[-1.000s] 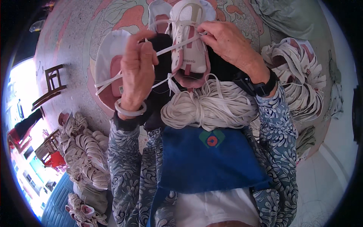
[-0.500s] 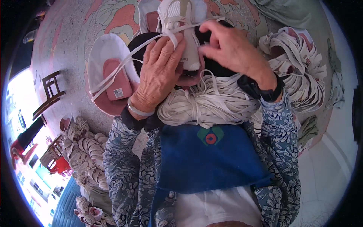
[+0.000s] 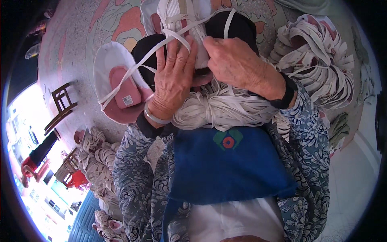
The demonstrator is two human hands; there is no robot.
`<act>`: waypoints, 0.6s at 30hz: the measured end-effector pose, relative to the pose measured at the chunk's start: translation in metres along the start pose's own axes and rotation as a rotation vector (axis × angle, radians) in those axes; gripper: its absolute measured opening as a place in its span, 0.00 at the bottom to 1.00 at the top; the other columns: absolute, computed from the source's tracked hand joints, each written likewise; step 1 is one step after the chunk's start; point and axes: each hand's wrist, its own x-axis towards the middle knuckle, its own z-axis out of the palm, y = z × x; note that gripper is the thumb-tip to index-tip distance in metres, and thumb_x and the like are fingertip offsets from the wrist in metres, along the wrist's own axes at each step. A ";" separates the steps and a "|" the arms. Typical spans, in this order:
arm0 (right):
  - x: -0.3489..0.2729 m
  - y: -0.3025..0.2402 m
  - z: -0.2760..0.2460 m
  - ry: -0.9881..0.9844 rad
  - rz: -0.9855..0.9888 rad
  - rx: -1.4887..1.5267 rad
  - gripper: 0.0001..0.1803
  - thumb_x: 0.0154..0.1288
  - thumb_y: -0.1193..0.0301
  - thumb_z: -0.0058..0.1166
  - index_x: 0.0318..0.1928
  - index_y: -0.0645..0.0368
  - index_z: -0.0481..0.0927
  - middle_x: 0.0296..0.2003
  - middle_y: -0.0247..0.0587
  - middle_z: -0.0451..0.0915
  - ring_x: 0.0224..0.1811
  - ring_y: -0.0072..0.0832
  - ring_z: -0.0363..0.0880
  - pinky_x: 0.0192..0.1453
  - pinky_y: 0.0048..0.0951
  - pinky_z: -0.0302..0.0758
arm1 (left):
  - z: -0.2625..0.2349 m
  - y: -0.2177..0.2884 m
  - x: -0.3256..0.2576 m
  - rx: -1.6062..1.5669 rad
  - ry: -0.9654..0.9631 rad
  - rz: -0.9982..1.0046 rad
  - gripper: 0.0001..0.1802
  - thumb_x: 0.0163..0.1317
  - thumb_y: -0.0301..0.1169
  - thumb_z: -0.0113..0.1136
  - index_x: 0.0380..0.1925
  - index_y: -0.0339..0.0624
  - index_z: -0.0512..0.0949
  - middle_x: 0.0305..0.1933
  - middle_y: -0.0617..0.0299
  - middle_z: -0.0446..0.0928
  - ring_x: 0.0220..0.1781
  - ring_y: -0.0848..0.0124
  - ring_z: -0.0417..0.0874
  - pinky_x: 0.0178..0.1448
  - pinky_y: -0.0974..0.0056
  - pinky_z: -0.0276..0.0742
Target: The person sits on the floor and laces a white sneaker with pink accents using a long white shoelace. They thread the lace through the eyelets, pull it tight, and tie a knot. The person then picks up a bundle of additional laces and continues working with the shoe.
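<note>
A white and beige shoe upper [image 3: 198, 34] with a pink lining is in front of me at the top of the view. My left hand [image 3: 174, 78] grips its left side, fingers stretched over it and thumb hidden. A flat white shoelace [image 3: 155, 49] crosses the upper and passes by those fingertips. It also arches to the right and drops to my right hand [image 3: 236, 64], whose curled fingers are closed on it beside the upper's right edge; the fingertips are partly hidden. Nearer me, a tied bundle of white laces [image 3: 225, 111] lies above the blue apron [image 3: 229, 173].
Another white upper with pink lining [image 3: 115, 54] lies at left, a lace across it. Stacked uppers [image 3: 318, 60] are heaped at right, with more piles [image 3: 96, 155] at lower left. A wooden chair [image 3: 61, 103] and a person [image 3: 29, 167] are farther left.
My right hand has moved left and down, and its fingers have curled in. The lace at right now arches down to it. My left hand stays on the upper.
</note>
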 end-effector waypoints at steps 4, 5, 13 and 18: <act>0.003 -0.007 0.002 0.005 0.147 0.161 0.13 0.56 0.72 0.54 0.36 0.70 0.73 0.27 0.57 0.79 0.32 0.50 0.81 0.34 0.43 0.79 | 0.002 0.003 0.001 -0.064 -0.004 0.022 0.42 0.48 0.46 0.61 0.61 0.30 0.67 0.68 0.47 0.62 0.70 0.47 0.60 0.70 0.43 0.57; 0.002 -0.004 0.004 0.018 0.153 0.193 0.12 0.57 0.72 0.54 0.37 0.70 0.73 0.27 0.58 0.78 0.33 0.50 0.81 0.34 0.43 0.78 | 0.002 0.002 0.001 -0.158 0.011 0.011 0.39 0.50 0.41 0.61 0.61 0.30 0.66 0.68 0.46 0.62 0.70 0.46 0.60 0.71 0.43 0.57; 0.019 0.024 -0.012 0.279 0.126 0.432 0.11 0.61 0.75 0.50 0.44 0.66 0.73 0.32 0.52 0.79 0.35 0.47 0.80 0.39 0.42 0.75 | -0.011 -0.030 0.002 -0.697 0.274 -0.297 0.14 0.62 0.23 0.56 0.49 0.34 0.74 0.38 0.52 0.76 0.38 0.65 0.79 0.43 0.63 0.74; 0.040 0.029 -0.003 0.362 -0.046 0.079 0.11 0.59 0.75 0.56 0.43 0.62 0.74 0.33 0.47 0.77 0.34 0.44 0.79 0.40 0.40 0.77 | -0.017 -0.020 0.004 -0.710 0.034 -0.391 0.22 0.52 0.25 0.66 0.47 0.37 0.71 0.38 0.53 0.71 0.38 0.58 0.76 0.41 0.58 0.73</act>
